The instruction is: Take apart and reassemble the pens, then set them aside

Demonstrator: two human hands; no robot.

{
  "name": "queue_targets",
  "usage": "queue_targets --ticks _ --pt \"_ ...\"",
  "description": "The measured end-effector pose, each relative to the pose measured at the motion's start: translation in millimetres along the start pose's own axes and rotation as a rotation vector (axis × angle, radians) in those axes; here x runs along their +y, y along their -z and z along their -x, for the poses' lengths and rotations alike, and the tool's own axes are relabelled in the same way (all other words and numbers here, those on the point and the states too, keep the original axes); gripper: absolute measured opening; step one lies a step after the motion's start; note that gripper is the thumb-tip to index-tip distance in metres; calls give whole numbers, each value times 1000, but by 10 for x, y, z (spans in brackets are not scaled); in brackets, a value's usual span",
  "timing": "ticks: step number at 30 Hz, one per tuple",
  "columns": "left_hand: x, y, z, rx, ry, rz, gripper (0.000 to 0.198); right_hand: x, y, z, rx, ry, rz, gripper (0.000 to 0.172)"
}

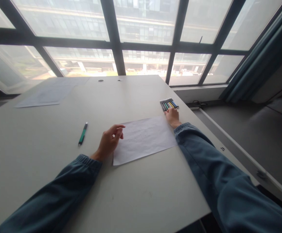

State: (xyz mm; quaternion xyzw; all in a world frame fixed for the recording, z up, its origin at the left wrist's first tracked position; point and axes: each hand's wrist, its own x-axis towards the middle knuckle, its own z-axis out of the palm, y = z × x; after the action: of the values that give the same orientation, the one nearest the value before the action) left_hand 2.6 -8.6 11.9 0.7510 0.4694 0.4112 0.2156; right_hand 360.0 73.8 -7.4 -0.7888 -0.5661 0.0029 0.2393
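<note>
A white sheet of paper (144, 138) lies flat on the grey table (58, 152) in front of me. My left hand (110, 140) rests at the sheet's left edge, fingers loosely curled and apart, holding nothing. My right hand (172, 116) lies at the sheet's far right corner, its fingers reaching the near ends of a row of several coloured pens (169, 104); the fingers curl downward and I cannot make out whether they grip a pen. A green pen (83, 134) lies alone to the left of my left hand.
More paper sheets (47, 94) lie at the table's far left. Two small dark round spots (100, 80) sit near the far edge. Large windows stand beyond the table, and a blue curtain (260, 55) hangs at the right. The table's right edge drops to the floor.
</note>
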Motion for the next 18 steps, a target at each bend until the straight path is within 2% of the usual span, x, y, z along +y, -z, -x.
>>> queue_targets --ticks 6,11,14,18 --pt "-17 -23 -15 13 -106 -94 23 -57 90 60 66 56 -59 17" --pt "-70 -26 -23 -66 -253 -230 29 -343 192 309 117 366 -247 17" --pt "-99 -30 -19 -120 -264 -285 34 -543 216 575 52 619 -368 21" --pt "-136 -47 -11 -121 -223 -316 33 -697 158 896 -70 749 -407 29"
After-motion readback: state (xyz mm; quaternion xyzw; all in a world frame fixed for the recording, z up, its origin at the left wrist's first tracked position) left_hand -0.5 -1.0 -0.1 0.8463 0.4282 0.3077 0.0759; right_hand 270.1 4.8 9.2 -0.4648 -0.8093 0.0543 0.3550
